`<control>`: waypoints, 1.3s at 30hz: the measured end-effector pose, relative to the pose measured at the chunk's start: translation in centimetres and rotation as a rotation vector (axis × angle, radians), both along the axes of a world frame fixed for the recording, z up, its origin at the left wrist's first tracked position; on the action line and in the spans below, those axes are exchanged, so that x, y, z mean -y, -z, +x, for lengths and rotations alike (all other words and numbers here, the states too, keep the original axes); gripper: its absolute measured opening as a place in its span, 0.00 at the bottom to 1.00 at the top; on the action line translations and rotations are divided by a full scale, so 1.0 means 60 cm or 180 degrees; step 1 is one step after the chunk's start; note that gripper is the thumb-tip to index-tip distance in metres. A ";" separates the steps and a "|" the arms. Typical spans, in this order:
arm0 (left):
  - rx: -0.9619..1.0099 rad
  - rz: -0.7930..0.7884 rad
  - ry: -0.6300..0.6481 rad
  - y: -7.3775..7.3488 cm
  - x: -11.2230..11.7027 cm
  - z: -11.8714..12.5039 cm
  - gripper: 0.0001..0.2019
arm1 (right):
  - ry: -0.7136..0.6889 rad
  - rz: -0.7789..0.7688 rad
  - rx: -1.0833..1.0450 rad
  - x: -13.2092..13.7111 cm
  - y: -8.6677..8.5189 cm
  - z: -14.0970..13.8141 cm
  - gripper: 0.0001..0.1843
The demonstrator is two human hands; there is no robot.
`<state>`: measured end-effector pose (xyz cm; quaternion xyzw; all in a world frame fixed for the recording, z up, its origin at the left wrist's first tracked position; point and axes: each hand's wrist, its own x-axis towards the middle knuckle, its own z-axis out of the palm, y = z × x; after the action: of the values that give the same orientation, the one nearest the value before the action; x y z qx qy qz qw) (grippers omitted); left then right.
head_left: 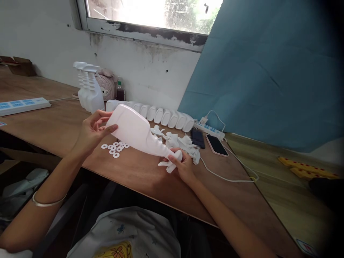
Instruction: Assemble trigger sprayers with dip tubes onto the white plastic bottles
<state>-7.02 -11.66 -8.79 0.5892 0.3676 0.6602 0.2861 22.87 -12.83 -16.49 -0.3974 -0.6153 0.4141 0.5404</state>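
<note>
A white plastic spray bottle [131,129] is held tilted above the table, its base up to the left and its neck down to the right. My left hand [94,129] grips the base end, thumb on the near face and fingers behind. At the neck, my right hand [181,163] is closed around a white trigger sprayer head [170,165], which meets the bottle's neck. Whether it is screwed tight I cannot tell. White ring washers [115,147] lie below the bottle. Behind my right hand is a pile of loose sprayer heads [180,141].
A row of white bottles [161,116] lies along the back. Several upright spray bottles [92,91] stand beside a pink bag [107,86]. Two phones, one pink-edged [217,145], a power strip [211,129] and a cable [228,180] are at right. Another power strip [24,105] lies left.
</note>
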 end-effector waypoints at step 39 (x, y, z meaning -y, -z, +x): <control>-0.0249 0.0319 -0.0226 -0.029 0.025 -0.006 0.10 | -0.0569 -0.0826 -0.0454 -0.002 -0.002 -0.005 0.18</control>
<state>-7.38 -13.16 -7.02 0.6147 0.3656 0.6640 0.2180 22.58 -12.72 -16.38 -0.3771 -0.5497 0.5636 0.4879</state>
